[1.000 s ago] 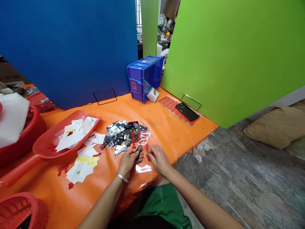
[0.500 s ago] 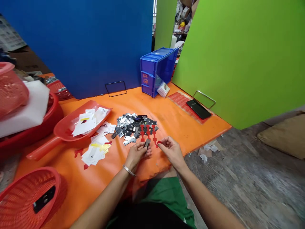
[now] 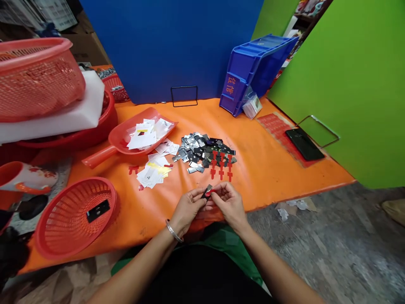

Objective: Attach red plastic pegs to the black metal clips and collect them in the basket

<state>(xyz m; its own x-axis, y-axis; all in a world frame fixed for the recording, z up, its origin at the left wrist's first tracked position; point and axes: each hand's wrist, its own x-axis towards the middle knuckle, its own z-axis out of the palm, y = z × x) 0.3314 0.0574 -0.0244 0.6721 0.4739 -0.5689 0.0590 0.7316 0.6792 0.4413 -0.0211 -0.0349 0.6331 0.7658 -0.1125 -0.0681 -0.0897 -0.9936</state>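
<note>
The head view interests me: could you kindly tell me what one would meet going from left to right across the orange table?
Near red basket, loose white cards, left hand, small dark piece in its fingers, right hand, black phone.

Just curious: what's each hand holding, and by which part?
Left hand: a dark plate, by its near end. Right hand: a red piece, by its right end.
</note>
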